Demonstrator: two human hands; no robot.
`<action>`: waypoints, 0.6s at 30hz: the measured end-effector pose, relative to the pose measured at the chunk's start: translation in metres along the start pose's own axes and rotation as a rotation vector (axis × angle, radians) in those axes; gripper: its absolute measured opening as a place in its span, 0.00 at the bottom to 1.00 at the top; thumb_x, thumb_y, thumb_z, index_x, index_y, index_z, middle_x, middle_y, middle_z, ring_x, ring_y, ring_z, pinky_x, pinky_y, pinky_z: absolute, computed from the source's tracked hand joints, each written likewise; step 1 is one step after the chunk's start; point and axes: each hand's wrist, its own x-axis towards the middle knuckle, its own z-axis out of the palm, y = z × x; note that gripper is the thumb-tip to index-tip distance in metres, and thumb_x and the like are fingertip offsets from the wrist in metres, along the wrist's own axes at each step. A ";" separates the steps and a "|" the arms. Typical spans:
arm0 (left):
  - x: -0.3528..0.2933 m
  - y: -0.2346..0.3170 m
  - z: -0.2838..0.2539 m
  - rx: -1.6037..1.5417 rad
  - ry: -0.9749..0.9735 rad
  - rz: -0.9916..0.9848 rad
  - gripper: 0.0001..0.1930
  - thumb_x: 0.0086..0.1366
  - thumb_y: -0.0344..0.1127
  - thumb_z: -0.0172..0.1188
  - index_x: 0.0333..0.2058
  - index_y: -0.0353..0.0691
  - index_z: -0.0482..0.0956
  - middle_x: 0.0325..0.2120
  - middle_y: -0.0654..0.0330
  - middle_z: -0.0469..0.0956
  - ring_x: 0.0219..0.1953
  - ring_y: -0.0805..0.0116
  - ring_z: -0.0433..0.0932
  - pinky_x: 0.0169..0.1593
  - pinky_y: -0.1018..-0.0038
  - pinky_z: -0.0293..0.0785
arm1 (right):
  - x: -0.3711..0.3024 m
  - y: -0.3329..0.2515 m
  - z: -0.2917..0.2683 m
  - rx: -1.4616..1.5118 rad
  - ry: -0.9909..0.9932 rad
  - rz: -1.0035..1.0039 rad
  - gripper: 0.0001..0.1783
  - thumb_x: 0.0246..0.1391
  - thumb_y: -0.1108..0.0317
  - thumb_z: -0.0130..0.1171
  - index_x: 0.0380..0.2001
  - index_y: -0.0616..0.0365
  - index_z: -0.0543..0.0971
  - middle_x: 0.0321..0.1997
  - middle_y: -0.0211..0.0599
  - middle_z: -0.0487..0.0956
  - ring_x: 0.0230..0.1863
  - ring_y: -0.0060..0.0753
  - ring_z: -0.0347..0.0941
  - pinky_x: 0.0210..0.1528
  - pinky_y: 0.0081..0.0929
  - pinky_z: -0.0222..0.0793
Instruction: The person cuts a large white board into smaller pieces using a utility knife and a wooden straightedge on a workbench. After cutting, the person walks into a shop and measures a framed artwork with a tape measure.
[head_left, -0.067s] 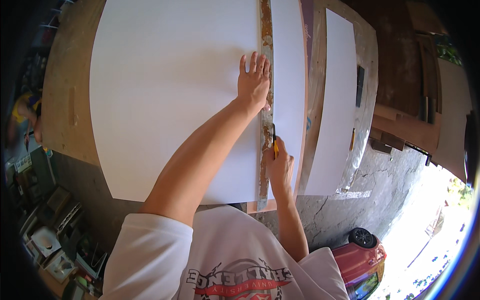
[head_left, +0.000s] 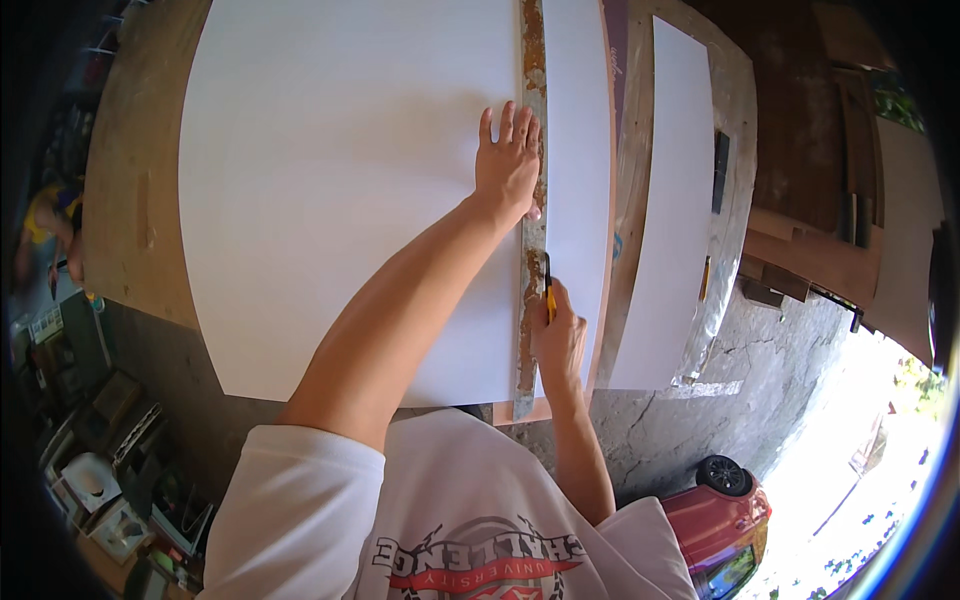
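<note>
Right hand [head_left: 560, 340] in a closed grip around a yellow utility knife [head_left: 548, 290], blade end pointing to 12 o'clock and set against the right edge of a long, rust-stained metal straightedge [head_left: 532, 230]. Left hand [head_left: 508, 165] lies flat with fingers spread, palm on the large white sheet [head_left: 350, 190] and fingertips over the straightedge, pinning it down; it clasps nothing. Straightedge runs from 6 to 12 o'clock across the sheet, leaving a narrow white band at 3 o'clock of it. White sheet rests on a wooden counter [head_left: 125, 210] and fills most of the view. A separate narrow white strip [head_left: 675, 200] lies apart at 3 o'clock, on a pale board. Small dark object on the counter edge further right, too small to identify. Below the counter at 5 o'clock: cracked concrete ground [head_left: 690, 430] and a red car [head_left: 725, 510]. Judgement: a cut along the straightedge is in hand, with the knife sitting in the near third of the line. Whether the blade has scored the stretch ahead cannot be told. Next move would call for steady downward pressure from the left hand so the straightedge does not creep, and the knife kept tight against its edge.
</note>
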 end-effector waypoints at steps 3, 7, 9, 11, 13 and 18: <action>0.004 -0.002 -0.001 -0.001 0.013 -0.011 0.75 0.34 0.70 0.78 0.74 0.36 0.46 0.76 0.54 0.46 0.78 0.50 0.38 0.76 0.43 0.34 | -0.020 0.013 0.002 0.037 -0.005 -0.017 0.19 0.62 0.72 0.56 0.56 0.61 0.75 0.18 0.55 0.76 0.18 0.53 0.77 0.18 0.41 0.69; 0.005 -0.001 -0.002 0.019 -0.008 -0.009 0.75 0.34 0.69 0.78 0.74 0.36 0.46 0.76 0.53 0.47 0.78 0.50 0.38 0.76 0.43 0.34 | -0.054 0.032 0.005 0.024 -0.018 -0.009 0.18 0.62 0.72 0.56 0.56 0.61 0.75 0.20 0.55 0.78 0.19 0.53 0.78 0.19 0.42 0.70; 0.005 0.000 -0.003 0.023 0.001 -0.021 0.75 0.35 0.69 0.78 0.74 0.36 0.46 0.76 0.54 0.47 0.78 0.50 0.38 0.76 0.43 0.34 | -0.070 0.042 0.006 0.045 -0.034 0.014 0.18 0.62 0.72 0.56 0.56 0.60 0.75 0.21 0.55 0.78 0.20 0.54 0.78 0.20 0.42 0.70; 0.005 0.001 -0.003 0.030 0.008 -0.027 0.75 0.35 0.69 0.78 0.74 0.36 0.46 0.76 0.53 0.47 0.78 0.50 0.38 0.76 0.42 0.34 | -0.086 0.052 0.007 0.026 -0.042 0.017 0.19 0.62 0.72 0.56 0.56 0.59 0.75 0.23 0.54 0.80 0.21 0.53 0.79 0.21 0.42 0.72; 0.003 0.002 -0.003 0.036 0.010 -0.029 0.75 0.35 0.69 0.78 0.74 0.36 0.47 0.76 0.53 0.47 0.78 0.50 0.39 0.76 0.42 0.34 | -0.103 0.063 0.009 0.002 -0.052 0.023 0.20 0.62 0.72 0.57 0.57 0.59 0.74 0.24 0.54 0.80 0.21 0.53 0.79 0.21 0.42 0.73; 0.005 0.001 -0.004 0.034 -0.004 -0.030 0.75 0.35 0.69 0.79 0.74 0.37 0.46 0.76 0.54 0.47 0.78 0.50 0.38 0.76 0.42 0.35 | -0.139 0.083 0.008 -0.028 -0.117 0.079 0.22 0.61 0.72 0.57 0.59 0.58 0.75 0.28 0.54 0.82 0.22 0.52 0.80 0.23 0.42 0.74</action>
